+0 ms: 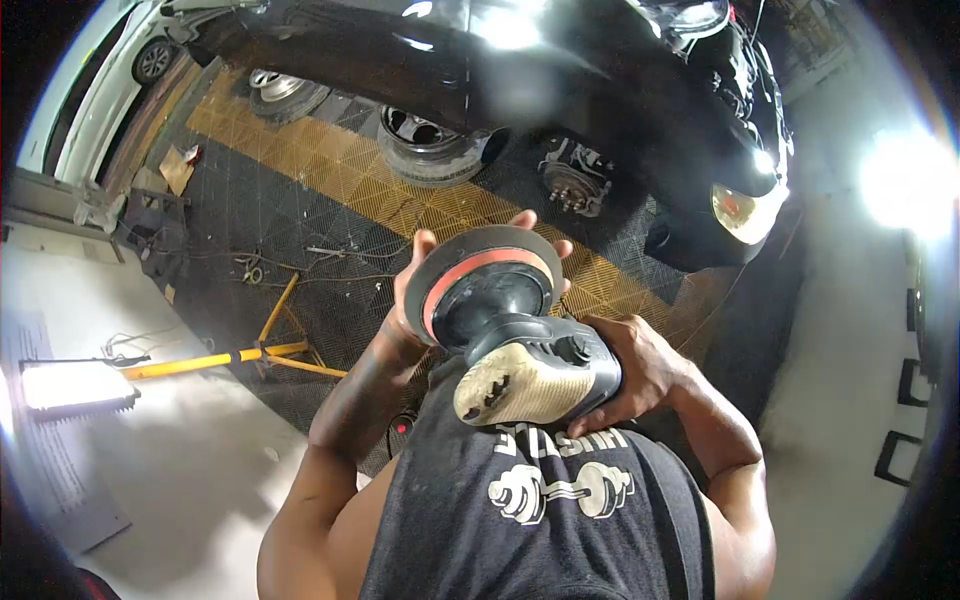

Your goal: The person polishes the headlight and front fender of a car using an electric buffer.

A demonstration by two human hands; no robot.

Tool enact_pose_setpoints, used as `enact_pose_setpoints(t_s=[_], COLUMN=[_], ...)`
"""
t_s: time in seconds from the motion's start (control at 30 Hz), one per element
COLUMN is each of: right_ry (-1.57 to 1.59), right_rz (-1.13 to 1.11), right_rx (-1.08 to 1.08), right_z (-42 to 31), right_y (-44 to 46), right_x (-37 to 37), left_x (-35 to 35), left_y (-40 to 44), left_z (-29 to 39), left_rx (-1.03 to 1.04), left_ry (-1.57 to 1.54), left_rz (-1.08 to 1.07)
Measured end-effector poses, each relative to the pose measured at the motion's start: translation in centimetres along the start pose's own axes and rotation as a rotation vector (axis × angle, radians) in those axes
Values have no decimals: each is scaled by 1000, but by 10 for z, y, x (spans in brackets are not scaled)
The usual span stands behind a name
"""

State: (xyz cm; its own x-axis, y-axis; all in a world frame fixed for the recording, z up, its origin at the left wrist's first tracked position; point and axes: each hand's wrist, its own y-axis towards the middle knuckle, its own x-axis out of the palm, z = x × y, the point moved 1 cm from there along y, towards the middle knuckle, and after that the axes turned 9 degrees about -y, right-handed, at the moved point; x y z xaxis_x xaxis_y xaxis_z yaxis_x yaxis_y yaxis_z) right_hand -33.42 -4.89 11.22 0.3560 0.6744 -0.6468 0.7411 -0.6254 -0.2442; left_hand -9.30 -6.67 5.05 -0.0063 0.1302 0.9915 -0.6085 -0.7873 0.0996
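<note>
A car polisher (575, 365) with a black and cream body is held close in front of my chest, its round pad tilted up and away from me. The dark foam pad (468, 247) has a red-orange ring near its backing plate. Behind the pad, my left hand (408, 282) spreads around it, with thumb and fingertips showing past the rim. My right hand (640, 366) grips the body from the right side; part of its fingers is hidden behind the tool.
A black car (590, 80) stands ahead with its wheel off, baring a brake hub (573, 190). Two wheels, one nearer (430, 160), lie on the tiled floor. A lit work lamp (75, 388) on a yellow stand (270, 350) is at left, with cables beyond.
</note>
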Motion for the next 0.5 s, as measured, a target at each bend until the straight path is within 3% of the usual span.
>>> enact_pose_setpoints(t_s=[0.2, 0.27, 0.3, 0.33, 0.4, 0.5], right_ry=[148, 163, 214, 277, 497, 706], right_rz=[94, 192, 158, 122, 298, 573], right_rx=[-5, -80, 10, 92, 77, 277], right_z=[74, 103, 112, 123, 151, 188], right_y=[-63, -88, -103, -116, -138, -162], right_x=[-25, -32, -43, -51, -56, -69], left_x=[-47, -88, -76, -82, -72, -125], left_y=[112, 178, 194, 210, 235, 225], left_z=[-72, -115, -129, -151, -181, -196], left_rx=[-344, -478, -420, -351, -455, -730], left_ry=[-74, -364, 295, 594, 969, 1238], left_rz=[-138, -239, -11, 135, 326, -291])
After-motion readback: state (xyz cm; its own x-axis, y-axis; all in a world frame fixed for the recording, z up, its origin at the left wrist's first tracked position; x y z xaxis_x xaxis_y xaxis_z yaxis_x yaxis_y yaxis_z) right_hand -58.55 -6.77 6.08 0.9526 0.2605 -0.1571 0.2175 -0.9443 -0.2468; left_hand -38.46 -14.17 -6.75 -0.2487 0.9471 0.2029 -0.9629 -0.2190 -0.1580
